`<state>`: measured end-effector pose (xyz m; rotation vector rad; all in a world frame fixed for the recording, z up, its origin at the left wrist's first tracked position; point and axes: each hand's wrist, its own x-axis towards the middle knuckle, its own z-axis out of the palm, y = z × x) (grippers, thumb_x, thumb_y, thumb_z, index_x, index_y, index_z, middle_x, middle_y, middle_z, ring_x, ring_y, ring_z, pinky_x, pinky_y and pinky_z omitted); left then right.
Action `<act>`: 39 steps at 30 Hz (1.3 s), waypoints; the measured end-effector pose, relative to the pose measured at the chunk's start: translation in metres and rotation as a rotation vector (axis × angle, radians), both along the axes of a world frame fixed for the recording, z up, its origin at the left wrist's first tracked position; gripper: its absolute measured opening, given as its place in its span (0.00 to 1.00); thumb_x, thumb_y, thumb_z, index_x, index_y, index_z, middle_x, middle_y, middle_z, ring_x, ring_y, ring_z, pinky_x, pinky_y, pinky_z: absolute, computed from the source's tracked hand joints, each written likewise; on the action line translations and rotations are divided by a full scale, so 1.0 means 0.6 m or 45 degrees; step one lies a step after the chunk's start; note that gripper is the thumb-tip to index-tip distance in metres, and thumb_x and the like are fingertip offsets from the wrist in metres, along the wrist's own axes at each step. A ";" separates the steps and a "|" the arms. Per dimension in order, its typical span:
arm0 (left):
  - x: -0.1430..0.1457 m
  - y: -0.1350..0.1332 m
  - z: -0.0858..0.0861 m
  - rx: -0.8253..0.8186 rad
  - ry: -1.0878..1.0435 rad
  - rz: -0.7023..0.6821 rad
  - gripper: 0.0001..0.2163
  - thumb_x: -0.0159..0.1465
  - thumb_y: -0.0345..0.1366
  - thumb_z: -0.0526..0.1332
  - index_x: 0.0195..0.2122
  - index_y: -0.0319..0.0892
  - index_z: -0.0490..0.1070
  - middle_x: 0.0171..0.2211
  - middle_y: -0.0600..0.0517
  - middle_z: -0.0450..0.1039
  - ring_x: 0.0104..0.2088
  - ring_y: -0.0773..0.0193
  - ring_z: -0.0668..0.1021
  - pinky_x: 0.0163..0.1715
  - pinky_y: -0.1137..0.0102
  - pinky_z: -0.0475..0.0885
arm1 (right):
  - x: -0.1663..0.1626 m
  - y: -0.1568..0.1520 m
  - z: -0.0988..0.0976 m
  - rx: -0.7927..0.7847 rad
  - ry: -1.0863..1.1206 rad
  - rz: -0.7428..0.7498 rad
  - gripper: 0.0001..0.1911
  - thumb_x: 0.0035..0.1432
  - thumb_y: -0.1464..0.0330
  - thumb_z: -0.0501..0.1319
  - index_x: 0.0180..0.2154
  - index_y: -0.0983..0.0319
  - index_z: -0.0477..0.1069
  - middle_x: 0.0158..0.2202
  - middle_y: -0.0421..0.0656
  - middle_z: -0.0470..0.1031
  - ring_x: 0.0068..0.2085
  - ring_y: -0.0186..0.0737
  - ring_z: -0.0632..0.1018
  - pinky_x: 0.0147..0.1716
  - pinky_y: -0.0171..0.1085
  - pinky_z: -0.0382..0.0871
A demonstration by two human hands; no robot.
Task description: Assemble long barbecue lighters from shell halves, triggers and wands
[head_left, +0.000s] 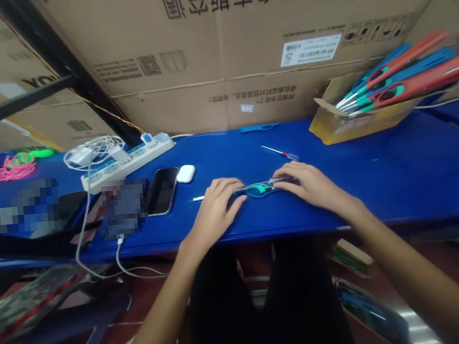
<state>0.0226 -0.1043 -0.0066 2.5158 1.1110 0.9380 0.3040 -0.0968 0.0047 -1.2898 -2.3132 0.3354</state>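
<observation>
A long-nosed lighter (pixel 260 189) with a green trigger and a blue casing lies across the blue table in front of me. Its thin metal nozzle (pixel 198 199) points left. My left hand (pixel 218 207) grips the nozzle end, thumb and fingers closed around it. At the handle end, my right hand (pixel 308 184) pinches the lighter; a small dark part there is mostly hidden by the fingers. The casing looks open, with inner parts showing, though fine detail is blurred. Just behind my right hand lies a small screwdriver (pixel 281 152) with a clear and red handle.
At the back right a cardboard box (pixel 329 127) holds several red and blue lighters (pixel 409 81). A blue casing piece (pixel 259 128) lies by the large carton (pixel 220 51). On the left are a power strip (pixel 133 162), a phone (pixel 162 191) and a white earbud case (pixel 185 173).
</observation>
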 end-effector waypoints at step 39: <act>0.042 0.004 -0.006 -0.007 0.256 0.027 0.12 0.73 0.45 0.58 0.50 0.45 0.73 0.53 0.49 0.76 0.55 0.55 0.74 0.58 0.56 0.62 | -0.003 -0.022 -0.028 0.105 0.125 -0.115 0.13 0.71 0.62 0.57 0.50 0.56 0.77 0.53 0.46 0.79 0.56 0.51 0.76 0.56 0.55 0.67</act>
